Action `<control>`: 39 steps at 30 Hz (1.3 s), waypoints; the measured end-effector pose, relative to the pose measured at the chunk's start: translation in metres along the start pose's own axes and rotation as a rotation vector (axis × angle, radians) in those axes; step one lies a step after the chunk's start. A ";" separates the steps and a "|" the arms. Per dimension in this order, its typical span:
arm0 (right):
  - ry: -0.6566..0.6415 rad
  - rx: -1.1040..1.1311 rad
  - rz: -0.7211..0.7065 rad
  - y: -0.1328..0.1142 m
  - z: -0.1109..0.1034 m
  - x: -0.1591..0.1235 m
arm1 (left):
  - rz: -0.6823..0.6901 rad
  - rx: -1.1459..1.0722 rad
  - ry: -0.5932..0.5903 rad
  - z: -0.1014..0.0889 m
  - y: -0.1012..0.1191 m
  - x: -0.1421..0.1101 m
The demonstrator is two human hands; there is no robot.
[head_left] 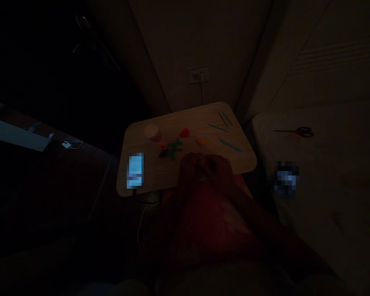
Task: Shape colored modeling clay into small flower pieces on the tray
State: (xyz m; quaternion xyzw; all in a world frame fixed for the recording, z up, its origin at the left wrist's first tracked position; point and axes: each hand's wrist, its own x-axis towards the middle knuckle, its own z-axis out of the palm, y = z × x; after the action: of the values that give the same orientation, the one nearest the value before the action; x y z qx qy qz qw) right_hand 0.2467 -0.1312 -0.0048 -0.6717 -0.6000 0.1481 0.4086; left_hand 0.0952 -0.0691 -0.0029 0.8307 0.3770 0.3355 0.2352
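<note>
Close together at the front edge of the small wooden table (131, 135), my left hand (189, 167) and my right hand (219, 167) have their fingers curled inward and meeting. Whatever they hold is hidden by the fingers and the dark. Just beyond them lie an orange lump (201, 141) and green strips (174, 149) that cross each other. A small pink and dark piece (163, 149) touches or nearly touches the strips on their left. Farther back is a red lump (184, 132). To the right of my hands rests a bluish knife-shaped tool (230, 144).
Thin bluish sticks (218, 128) lie at the table's back right, and a round tub (152, 131) stands at the back left. A lit, blurred-out screen (135, 170) with a cable is at the left. Scissors (304, 131) lie on the pale surface at right. A wall socket (199, 75) is behind.
</note>
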 end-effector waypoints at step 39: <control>0.018 -0.183 -0.076 0.013 -0.001 0.011 | 0.097 0.281 -0.267 0.003 0.007 -0.008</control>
State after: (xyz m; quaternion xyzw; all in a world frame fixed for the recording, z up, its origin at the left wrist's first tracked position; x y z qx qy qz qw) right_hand 0.2589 -0.1211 -0.0102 -0.6843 -0.6323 0.0713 0.3561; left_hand 0.0965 -0.0801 -0.0031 0.9096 0.3451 0.1774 0.1484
